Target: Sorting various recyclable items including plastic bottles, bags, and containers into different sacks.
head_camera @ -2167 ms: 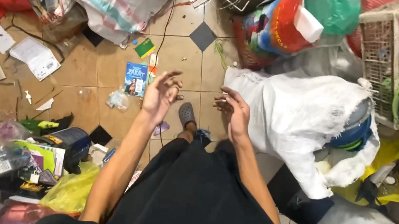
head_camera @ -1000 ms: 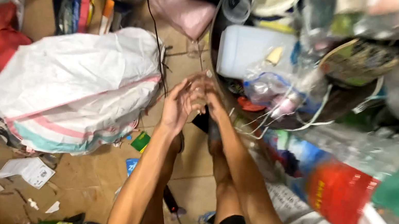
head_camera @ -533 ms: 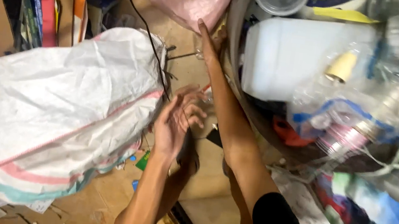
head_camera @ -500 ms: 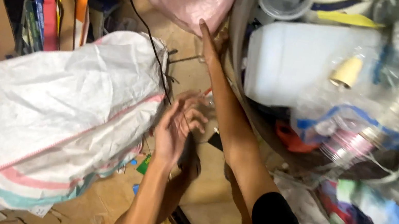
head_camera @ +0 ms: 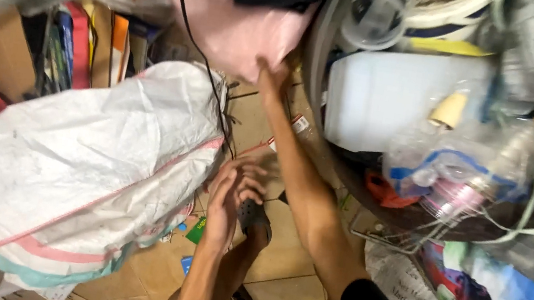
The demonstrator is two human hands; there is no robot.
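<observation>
My right hand stretches up and away, its fingers touching the lower edge of a pink bag beside the rim of a large round tub; its grip cannot be made out. My left hand hovers lower, fingers spread and holding nothing, next to a big white woven sack with pink and teal stripes. A black cable runs down between the sack and my arms. My foot in a dark sandal is below the left hand.
The tub holds a white plastic jug, clear plastic bottles and rings. A printed sack lies at lower right. Folded cardboard and coloured items stand at the back left. The tiled floor has small scraps.
My right hand has reached further up to the pink bag. My left hand has dropped slightly and stays open. The view has shifted closer to the tub.
</observation>
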